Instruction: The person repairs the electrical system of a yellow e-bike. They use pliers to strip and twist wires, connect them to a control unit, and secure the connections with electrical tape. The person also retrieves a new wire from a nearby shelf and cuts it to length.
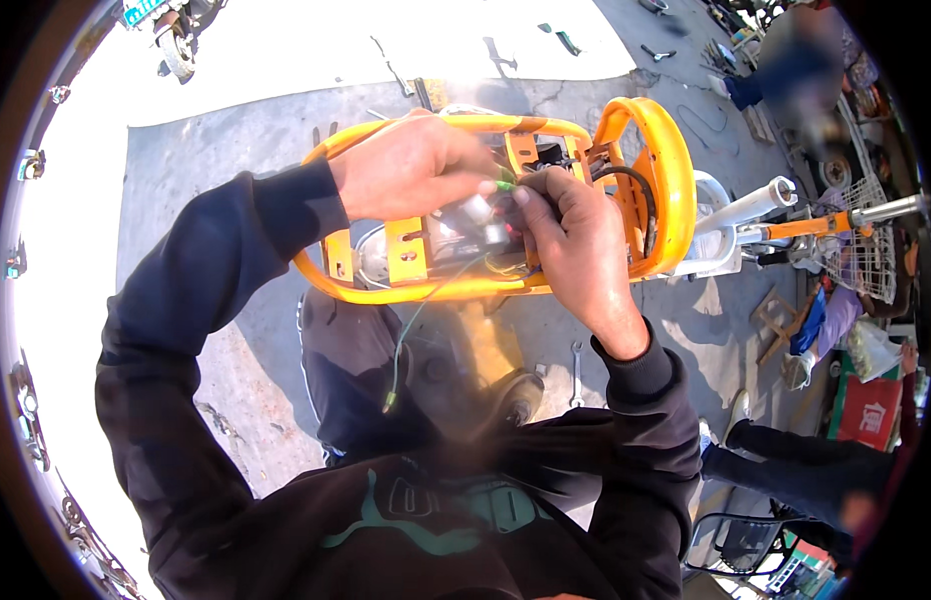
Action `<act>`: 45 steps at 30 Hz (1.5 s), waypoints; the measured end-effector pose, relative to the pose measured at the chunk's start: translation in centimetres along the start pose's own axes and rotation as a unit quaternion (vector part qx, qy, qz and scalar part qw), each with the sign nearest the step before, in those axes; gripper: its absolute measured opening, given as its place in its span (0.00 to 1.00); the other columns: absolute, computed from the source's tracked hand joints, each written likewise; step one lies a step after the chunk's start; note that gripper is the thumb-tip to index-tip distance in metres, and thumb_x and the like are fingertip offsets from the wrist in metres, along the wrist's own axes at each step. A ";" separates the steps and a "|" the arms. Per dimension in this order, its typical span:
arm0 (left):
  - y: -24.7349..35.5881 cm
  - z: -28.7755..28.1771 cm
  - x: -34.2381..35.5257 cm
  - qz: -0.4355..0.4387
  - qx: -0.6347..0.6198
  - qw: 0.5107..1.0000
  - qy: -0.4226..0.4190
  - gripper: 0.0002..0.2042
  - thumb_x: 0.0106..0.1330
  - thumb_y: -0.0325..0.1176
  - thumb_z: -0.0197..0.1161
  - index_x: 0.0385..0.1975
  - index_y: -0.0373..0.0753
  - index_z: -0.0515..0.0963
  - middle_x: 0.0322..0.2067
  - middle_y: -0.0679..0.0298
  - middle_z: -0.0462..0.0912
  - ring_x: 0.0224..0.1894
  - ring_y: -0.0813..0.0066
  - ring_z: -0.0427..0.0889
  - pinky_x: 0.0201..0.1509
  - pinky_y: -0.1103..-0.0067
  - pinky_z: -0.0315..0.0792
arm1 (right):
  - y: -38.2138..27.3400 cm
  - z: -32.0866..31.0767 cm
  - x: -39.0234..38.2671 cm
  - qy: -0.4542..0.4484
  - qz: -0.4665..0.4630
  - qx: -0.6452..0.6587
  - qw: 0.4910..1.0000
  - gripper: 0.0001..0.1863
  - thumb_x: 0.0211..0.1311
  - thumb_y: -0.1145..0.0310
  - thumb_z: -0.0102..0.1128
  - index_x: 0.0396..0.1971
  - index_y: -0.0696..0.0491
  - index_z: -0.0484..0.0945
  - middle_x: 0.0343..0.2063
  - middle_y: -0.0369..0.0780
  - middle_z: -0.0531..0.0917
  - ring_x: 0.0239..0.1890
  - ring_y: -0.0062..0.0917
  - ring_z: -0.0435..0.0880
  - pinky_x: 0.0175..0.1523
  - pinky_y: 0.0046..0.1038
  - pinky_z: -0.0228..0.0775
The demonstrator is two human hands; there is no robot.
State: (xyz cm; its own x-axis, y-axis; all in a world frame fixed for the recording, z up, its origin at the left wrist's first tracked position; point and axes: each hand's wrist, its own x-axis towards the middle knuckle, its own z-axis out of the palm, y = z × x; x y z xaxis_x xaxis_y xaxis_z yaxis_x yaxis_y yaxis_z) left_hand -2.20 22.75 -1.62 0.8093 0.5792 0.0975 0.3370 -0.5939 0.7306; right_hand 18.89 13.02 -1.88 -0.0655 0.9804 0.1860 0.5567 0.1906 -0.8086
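Observation:
Both my hands meet over the orange tubular frame [436, 290] of a small scooter or bike. My right hand [576, 235] is closed in a pinch on a small bright green wire end [504, 186]. From the other side the fingers of my left hand [411, 165] close on the same green piece; their tips are slightly blurred. White connectors [486, 220] and loose thin wires lie inside the frame below my fingers. A pale green wire [401, 345] hangs over the near rail, with a yellow-green connector [390, 402] at its end.
A wrench [577, 375] lies on the concrete near my right forearm. More tools [391, 65] lie on the ground beyond the frame. The white fork tube [746, 207] sticks out to the right. People stand at the right, beside a wire basket [866, 240] and a chair [746, 545].

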 end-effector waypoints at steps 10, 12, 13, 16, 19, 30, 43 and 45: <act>0.7 1.8 -0.8 0.071 0.008 0.992 0.106 0.04 0.58 0.18 0.63 0.33 0.27 0.81 0.25 0.52 0.80 0.28 0.56 0.80 0.36 0.68 0.72 | 0.4 0.9 -0.4 0.039 -0.061 0.009 0.997 0.06 0.61 0.74 0.63 0.28 0.61 0.77 0.26 0.54 0.81 0.34 0.53 0.81 0.39 0.44 0.72; 0.5 2.1 -0.9 0.050 0.004 0.994 0.097 0.04 0.58 0.17 0.63 0.32 0.27 0.81 0.25 0.52 0.79 0.28 0.56 0.80 0.36 0.69 0.72 | 0.7 0.9 -0.6 0.038 -0.058 0.013 0.998 0.07 0.60 0.75 0.63 0.27 0.62 0.77 0.26 0.55 0.81 0.34 0.53 0.81 0.39 0.44 0.73; 0.2 2.4 -0.8 0.064 0.009 0.993 0.103 0.04 0.58 0.17 0.63 0.32 0.27 0.81 0.25 0.52 0.79 0.28 0.56 0.80 0.36 0.69 0.71 | 0.9 0.8 -0.6 0.039 -0.058 0.009 0.998 0.07 0.60 0.75 0.63 0.27 0.62 0.77 0.25 0.55 0.81 0.34 0.53 0.82 0.39 0.44 0.73; -0.4 2.4 -1.0 0.077 0.030 0.991 0.107 0.04 0.60 0.17 0.62 0.33 0.27 0.81 0.24 0.52 0.78 0.28 0.59 0.79 0.35 0.70 0.71 | 1.1 1.5 -0.8 0.052 -0.071 0.006 0.996 0.07 0.60 0.74 0.62 0.27 0.63 0.77 0.25 0.55 0.81 0.33 0.53 0.82 0.39 0.45 0.73; -0.2 2.4 -0.6 0.013 -0.013 0.995 0.094 0.04 0.61 0.18 0.62 0.34 0.26 0.80 0.25 0.53 0.78 0.27 0.61 0.78 0.35 0.72 0.71 | 1.7 1.6 -0.7 0.073 -0.088 -0.004 0.993 0.07 0.60 0.74 0.62 0.27 0.63 0.78 0.25 0.56 0.81 0.33 0.52 0.83 0.39 0.45 0.73; -1.0 1.2 -0.8 -0.077 -0.090 0.990 0.070 0.13 0.70 0.28 0.63 0.50 0.29 0.83 0.38 0.61 0.88 0.41 0.80 0.83 0.49 0.79 0.78 | 1.8 0.6 -0.5 0.093 -0.103 0.072 0.988 0.16 0.71 0.64 0.57 0.32 0.63 0.80 0.22 0.49 0.81 0.25 0.39 0.83 0.36 0.40 0.72; -2.2 0.3 -1.7 -0.052 -0.008 0.928 0.370 0.16 0.69 0.33 0.53 0.49 0.34 0.83 0.40 0.56 0.87 0.43 0.66 0.85 0.52 0.72 0.77 | 0.6 1.8 -5.1 0.252 -0.310 -0.069 0.914 0.11 0.73 0.71 0.56 0.48 0.61 0.75 0.41 0.42 0.79 0.37 0.29 0.79 0.41 0.29 0.73; -2.0 -0.1 -1.8 -0.072 -0.042 0.934 0.347 0.17 0.65 0.27 0.52 0.50 0.34 0.81 0.41 0.58 0.86 0.42 0.71 0.83 0.50 0.76 0.76 | 0.5 2.2 -7.5 0.161 -0.470 -0.239 0.834 0.20 0.60 0.76 0.62 0.53 0.60 0.76 0.47 0.45 0.78 0.44 0.39 0.81 0.46 0.34 0.73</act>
State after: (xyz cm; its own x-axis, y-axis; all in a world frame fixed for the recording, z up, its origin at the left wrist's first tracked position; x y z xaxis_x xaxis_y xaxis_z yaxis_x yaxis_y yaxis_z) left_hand -4.34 22.99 -3.19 0.2415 0.8899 0.3870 0.3559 -0.4522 0.8178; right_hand 17.83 5.86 -4.87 -0.4758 0.3307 0.8150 0.6568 0.7499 0.0792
